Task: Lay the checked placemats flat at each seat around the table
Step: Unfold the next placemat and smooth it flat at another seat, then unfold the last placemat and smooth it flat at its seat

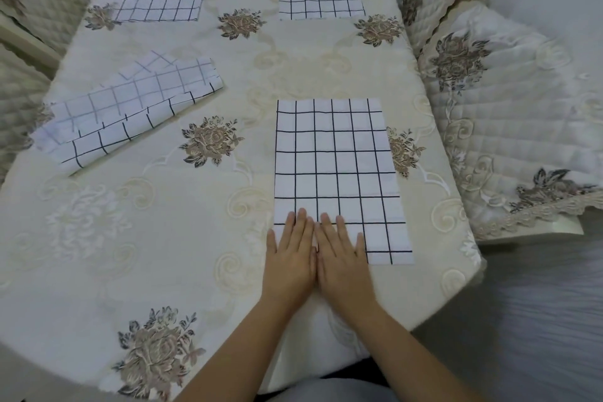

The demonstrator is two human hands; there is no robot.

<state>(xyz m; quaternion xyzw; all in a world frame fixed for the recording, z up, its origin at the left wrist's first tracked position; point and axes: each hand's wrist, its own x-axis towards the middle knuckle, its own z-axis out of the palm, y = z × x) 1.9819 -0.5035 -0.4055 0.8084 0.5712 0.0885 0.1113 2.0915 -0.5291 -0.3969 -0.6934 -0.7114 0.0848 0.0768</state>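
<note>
Left hand [288, 258] and right hand [342, 259] lie flat, fingers straight, side by side, hiding the near corner of the mat [336, 157], white with black checks.

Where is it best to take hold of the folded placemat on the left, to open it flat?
Probably at the right end of the folded placemat. There the upper flap seems to curl up from the tablecloth. Come from the right with a pinch grip on that layer alone; its pale underside faces up, so peeling it back should open the mat.
</note>
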